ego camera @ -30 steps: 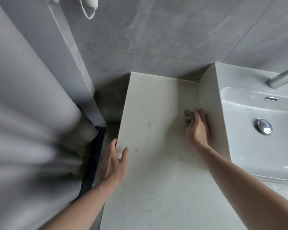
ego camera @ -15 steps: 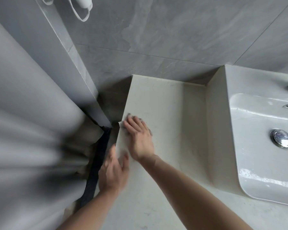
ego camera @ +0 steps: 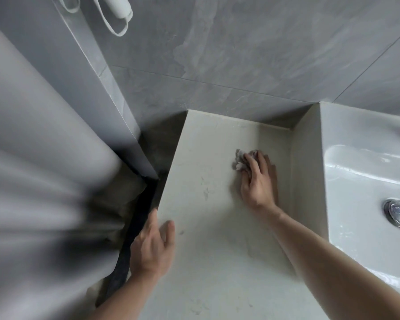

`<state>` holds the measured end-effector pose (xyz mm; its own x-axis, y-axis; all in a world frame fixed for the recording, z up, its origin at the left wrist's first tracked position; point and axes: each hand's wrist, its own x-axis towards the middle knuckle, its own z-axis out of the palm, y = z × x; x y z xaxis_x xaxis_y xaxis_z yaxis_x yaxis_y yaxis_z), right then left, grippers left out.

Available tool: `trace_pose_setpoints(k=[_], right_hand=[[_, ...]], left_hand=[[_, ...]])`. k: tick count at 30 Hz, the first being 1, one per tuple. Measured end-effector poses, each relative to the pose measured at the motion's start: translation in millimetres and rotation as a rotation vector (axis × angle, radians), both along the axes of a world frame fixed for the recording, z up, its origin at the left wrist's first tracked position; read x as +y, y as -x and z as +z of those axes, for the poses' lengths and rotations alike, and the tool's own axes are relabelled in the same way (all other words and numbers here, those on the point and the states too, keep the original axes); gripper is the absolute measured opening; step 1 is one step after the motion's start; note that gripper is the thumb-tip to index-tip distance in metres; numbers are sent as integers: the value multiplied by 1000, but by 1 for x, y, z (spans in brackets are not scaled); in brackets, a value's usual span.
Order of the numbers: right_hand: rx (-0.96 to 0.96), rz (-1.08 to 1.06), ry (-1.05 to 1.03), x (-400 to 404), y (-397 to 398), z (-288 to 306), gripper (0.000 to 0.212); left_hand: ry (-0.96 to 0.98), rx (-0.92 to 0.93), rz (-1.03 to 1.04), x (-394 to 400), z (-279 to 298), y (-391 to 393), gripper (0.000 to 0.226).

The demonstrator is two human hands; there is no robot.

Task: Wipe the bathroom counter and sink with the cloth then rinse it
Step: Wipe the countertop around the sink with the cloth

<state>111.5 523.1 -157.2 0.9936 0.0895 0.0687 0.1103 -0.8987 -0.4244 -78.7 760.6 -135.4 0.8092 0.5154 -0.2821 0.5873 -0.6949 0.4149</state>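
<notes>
A grey tiled wall (ego camera: 252, 54) rises behind the pale surface (ego camera: 217, 262), and a blurred grey curtain (ego camera: 32, 181) fills the left. The white sink (ego camera: 356, 181) stands at the right, its chrome drain (ego camera: 398, 212) gleaming. The left hand (ego camera: 151, 245) rests flat on the surface's left edge, fingers relaxed and holding nothing. The right hand (ego camera: 258, 181) presses a bunched grey cloth (ego camera: 239, 161) onto the surface near the sink's side wall; its fingers seem mostly straight, though motion blur softens them.
</notes>
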Motion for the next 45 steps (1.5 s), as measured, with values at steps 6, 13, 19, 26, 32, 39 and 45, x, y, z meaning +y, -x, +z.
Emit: trace_pose_setpoints(k=[6, 13, 19, 26, 32, 39, 45], right_hand=[[-4, 124, -22, 65, 13, 2, 57], [84, 574, -164, 176, 49, 7, 61], [26, 148, -442, 88, 9, 23, 45], [-20, -426, -247, -20, -66, 18, 49], [26, -296, -55, 21, -66, 6, 65], [4, 299, -169, 146, -28, 6, 50], [-5, 144, -330, 105, -53, 19, 44]], left_hand=[[-8, 7, -3, 0, 1, -1, 74], [-8, 10, -19, 1, 0, -1, 78], [17, 33, -3, 3, 1, -1, 73], [41, 38, 13, 1, 4, -1, 62], [43, 35, 20, 0, 2, -1, 61], [43, 50, 45, -2, 5, -4, 66], [44, 30, 24, 0, 8, -4, 62]])
